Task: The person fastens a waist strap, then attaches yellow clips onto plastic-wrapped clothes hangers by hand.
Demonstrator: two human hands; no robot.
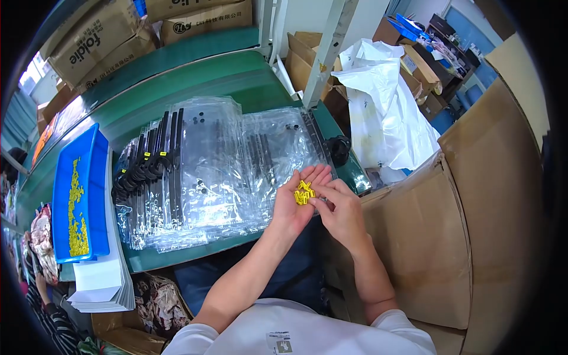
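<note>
My left hand (291,204) is cupped palm up and holds a small heap of yellow plastic pieces (304,194). Over its edge, the thumb and forefinger of my right hand (341,214) come together at the heap; whether a piece is between them is hidden. Just beyond both hands lie clear plastic bags (216,171), overlapping in stacks, with black strips along their edges. Black hooks (145,173) jut from the stack on the left, and a few carry a yellow piece (163,154). More loose yellow pieces (77,222) line a blue tray (97,195) at the table's left.
The green table (254,80) bears the bags. White sheets (109,290) are stacked beside and under the tray. Large cardboard (414,248) stands close on my right, with white plastic sheeting (381,106) behind. A metal post (331,50) rises at the table's far right. Boxes (97,44) line the back.
</note>
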